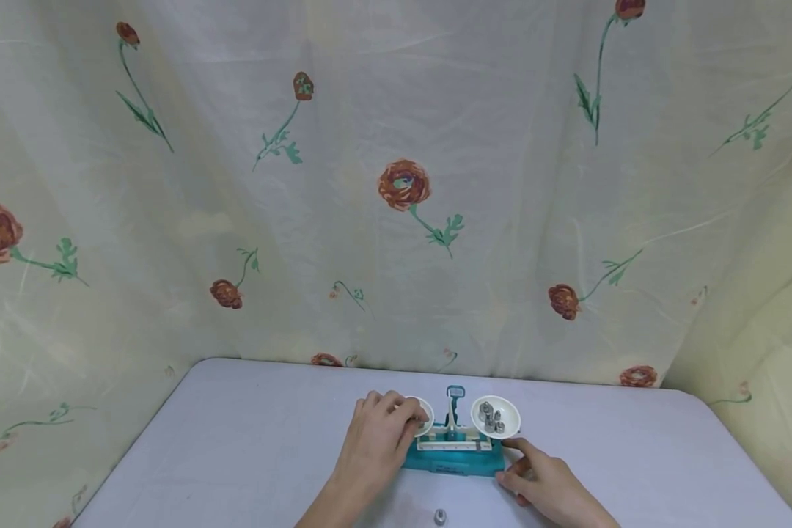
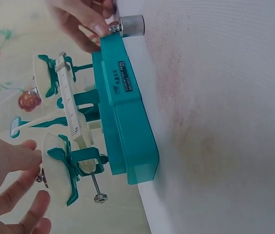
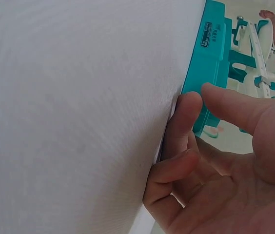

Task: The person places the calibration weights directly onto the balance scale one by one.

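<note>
A teal balance scale [image 1: 452, 462] with two white pans stands on the table. Over the left pan [image 1: 426, 418] my left hand [image 1: 376, 440] reaches, fingers spread at its rim. A small metal weight [image 2: 40, 178] shows in that pan beside the fingertips, its knob uncovered. Several metal weights [image 1: 490, 419] sit in the right pan [image 1: 511, 418]. My right hand [image 1: 544, 480] holds the right end of the scale's base between thumb and fingers; the thumb [image 3: 220, 97] presses the front face in the right wrist view.
One more knobbed weight [image 1: 440, 517] stands on the white table [image 1: 251, 440] in front of the scale. Behind the table hangs a flower-patterned curtain [image 1: 343, 242], which also closes off the sides.
</note>
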A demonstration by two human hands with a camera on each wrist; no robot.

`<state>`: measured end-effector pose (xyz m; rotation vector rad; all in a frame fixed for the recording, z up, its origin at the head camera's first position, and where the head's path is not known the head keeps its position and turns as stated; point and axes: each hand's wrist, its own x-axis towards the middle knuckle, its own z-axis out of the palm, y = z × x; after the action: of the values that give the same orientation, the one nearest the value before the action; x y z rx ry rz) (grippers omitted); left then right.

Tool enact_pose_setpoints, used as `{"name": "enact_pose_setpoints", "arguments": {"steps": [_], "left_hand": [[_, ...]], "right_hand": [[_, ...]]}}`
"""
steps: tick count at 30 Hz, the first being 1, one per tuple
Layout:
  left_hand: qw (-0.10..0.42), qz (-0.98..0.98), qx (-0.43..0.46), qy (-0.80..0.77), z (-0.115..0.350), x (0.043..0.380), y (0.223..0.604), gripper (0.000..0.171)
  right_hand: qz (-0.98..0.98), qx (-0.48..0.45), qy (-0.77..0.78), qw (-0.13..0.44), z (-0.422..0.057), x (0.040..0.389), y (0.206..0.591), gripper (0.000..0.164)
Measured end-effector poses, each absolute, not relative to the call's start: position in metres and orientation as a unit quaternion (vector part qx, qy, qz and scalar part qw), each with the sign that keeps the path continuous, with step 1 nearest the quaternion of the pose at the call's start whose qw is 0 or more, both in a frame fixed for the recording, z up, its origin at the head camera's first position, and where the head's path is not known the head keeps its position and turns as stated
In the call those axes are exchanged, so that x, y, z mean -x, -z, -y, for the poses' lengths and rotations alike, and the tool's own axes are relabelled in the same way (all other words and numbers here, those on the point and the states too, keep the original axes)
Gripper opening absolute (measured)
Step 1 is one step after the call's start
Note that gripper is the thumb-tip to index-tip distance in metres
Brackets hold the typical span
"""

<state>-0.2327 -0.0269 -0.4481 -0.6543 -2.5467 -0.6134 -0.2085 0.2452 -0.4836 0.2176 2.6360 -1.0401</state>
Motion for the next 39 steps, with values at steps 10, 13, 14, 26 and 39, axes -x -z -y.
{"name": "enact_pose_setpoints", "arguments": {"steps": [10,13,14,26,39], "left_hand": [[0.21,0.891,0.282,0.288,0.027,0.219,0.442,0.017],[0.178,0.886,0.302,0.302,0.028,0.215,0.44,0.015],[0.166,0.886,0.305,0.308,0.029,0.214,0.44,0.015],[0.051,0.863,0.374,0.336,0.031,0.211,0.447,0.015],[-0.166,0.846,0.307,0.403,0.027,0.212,0.461,0.013]], "right_hand": [[-0.916,-0.077,0.365,0.145,-0.245,0.208,0.483,0.066],[-0.917,-0.078,0.364,0.145,-0.245,0.208,0.482,0.066],[-0.916,-0.078,0.365,0.146,-0.245,0.208,0.482,0.066],[-0.916,-0.076,0.366,0.145,-0.246,0.207,0.483,0.066],[-0.916,-0.08,0.363,0.151,-0.244,0.209,0.483,0.066]]}}
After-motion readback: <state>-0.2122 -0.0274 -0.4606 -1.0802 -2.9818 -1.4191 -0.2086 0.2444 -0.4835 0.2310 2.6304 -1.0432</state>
